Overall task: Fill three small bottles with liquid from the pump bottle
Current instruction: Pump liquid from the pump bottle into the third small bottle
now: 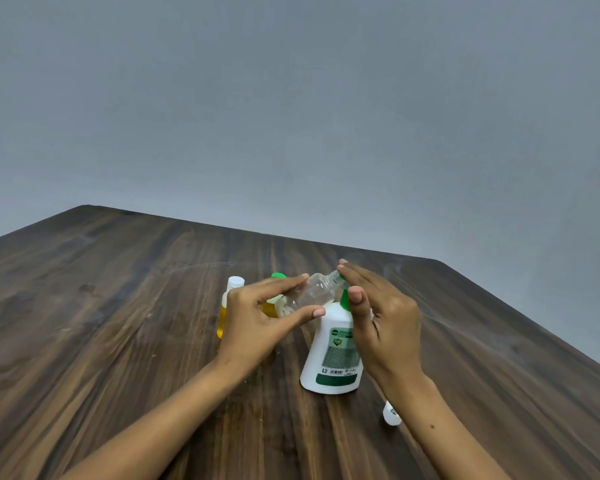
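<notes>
My left hand [257,320] grips a clear, empty small bottle [312,292], tilted with its open threaded neck pointing right toward the green pump head [344,299]. The white pump bottle [333,355] with a green label stands on the table below it. My right hand [378,313] lies over the pump head with straight fingers, thumb against the green part. Behind my left hand stand a small bottle of yellow liquid with a white cap [227,306] and another with a green cap [278,276], mostly hidden.
A small white cap [391,414] lies on the dark wooden table [118,323] beside my right forearm. A grey wall rises behind the table's far edge.
</notes>
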The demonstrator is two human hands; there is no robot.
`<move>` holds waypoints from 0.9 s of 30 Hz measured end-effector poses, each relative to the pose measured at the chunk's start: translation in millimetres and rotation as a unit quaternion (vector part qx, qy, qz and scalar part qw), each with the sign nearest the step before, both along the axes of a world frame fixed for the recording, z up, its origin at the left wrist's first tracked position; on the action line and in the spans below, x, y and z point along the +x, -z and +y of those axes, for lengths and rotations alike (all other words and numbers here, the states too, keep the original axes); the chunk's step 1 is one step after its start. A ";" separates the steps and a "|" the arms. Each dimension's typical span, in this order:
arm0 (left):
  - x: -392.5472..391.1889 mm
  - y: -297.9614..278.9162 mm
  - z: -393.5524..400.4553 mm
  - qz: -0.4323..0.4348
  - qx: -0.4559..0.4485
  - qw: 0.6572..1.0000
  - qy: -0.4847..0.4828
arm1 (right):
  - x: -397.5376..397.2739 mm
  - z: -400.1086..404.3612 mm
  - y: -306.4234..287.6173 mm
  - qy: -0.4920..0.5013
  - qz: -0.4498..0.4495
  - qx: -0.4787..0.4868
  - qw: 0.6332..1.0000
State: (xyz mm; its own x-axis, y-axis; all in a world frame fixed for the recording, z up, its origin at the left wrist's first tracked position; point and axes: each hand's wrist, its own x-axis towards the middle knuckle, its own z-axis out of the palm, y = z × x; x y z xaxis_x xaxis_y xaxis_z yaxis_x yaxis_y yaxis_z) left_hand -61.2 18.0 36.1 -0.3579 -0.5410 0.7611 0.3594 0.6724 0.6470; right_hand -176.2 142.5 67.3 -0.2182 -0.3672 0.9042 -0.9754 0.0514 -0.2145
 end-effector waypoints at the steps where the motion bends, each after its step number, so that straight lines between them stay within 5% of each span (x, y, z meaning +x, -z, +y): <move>1: 0.5 -0.2 0.2 -0.002 0.000 1.000 0.000 | -0.2 0.9 -3.6 -0.002 0.003 0.001 1.000; 27: -1.0 -2.4 2.3 -0.002 -0.010 1.000 0.001 | -2.0 -0.4 2.3 0.017 0.035 -0.019 0.999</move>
